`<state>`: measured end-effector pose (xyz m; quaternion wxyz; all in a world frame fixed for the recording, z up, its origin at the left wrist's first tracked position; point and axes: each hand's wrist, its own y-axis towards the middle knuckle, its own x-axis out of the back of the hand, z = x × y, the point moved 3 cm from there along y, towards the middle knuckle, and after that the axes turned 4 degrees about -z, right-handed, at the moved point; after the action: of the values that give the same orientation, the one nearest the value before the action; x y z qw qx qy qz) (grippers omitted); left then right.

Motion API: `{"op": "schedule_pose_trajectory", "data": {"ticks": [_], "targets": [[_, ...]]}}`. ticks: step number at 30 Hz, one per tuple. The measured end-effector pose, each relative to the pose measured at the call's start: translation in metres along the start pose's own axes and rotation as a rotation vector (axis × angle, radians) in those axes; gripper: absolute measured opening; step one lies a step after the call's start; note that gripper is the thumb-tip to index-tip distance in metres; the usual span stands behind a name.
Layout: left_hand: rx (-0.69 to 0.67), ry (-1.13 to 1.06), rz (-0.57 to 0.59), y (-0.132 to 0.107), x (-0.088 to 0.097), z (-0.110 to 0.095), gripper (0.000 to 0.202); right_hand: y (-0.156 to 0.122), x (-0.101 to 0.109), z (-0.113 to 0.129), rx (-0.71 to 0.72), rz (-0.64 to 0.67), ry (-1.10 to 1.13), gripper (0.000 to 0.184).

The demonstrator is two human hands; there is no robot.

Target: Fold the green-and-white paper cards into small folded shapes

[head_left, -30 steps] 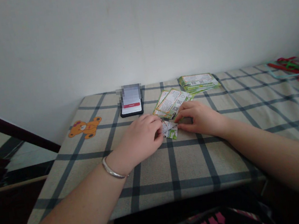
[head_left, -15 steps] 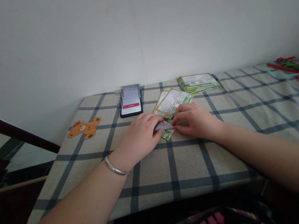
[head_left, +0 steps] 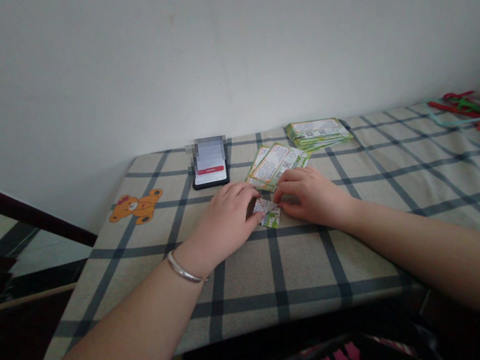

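Note:
Between my two hands is a small folded paper (head_left: 270, 212), white and green with print on it. My left hand (head_left: 229, 214), with a silver bangle at the wrist, pinches its left side between thumb and fingers. On the other side, my right hand (head_left: 309, 194) has its thumb and fingers closed on the right edge. The exact folds are partly covered by my fingers. Just behind lie a few overlapping printed leaflets (head_left: 274, 162), green and white, fanned out on the checked tablecloth (head_left: 254, 279).
A phone (head_left: 210, 163) with a lit screen lies left of the leaflets. A stack of similar leaflets (head_left: 319, 131) sits by the wall. Red, green and pale blue ribbons (head_left: 475, 111) lie far right. A bear sticker (head_left: 137, 207) is near the left table edge.
The folded paper has turned slightly between my hands, and its near green end has shifted a little to the right. Both hands have moved only slightly.

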<state>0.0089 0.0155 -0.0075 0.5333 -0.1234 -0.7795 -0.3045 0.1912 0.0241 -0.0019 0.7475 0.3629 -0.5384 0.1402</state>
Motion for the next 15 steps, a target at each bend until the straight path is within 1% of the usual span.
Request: {"op": "schedule_pose_trajectory", "data": {"ticks": [3,8,12,15], "targets": [[0.027,-0.057,0.0,0.0009,0.0001,0.0011,0.026,-0.0005,-0.0002,0.0005,0.001,-0.008,0.011,0.012],[0.052,-0.144,-0.065,0.0042,0.0025,0.0018,0.016,-0.0018,-0.0007,-0.002,0.012,-0.042,0.05,0.016],[0.143,-0.211,-0.078,0.0062,0.006,0.0018,0.011,-0.0025,0.0014,-0.0039,0.035,-0.057,0.112,0.015],[0.206,-0.303,-0.076,0.0059,0.0082,0.0017,0.008,-0.0032,0.0043,-0.0056,0.045,-0.082,0.165,0.014]]}}
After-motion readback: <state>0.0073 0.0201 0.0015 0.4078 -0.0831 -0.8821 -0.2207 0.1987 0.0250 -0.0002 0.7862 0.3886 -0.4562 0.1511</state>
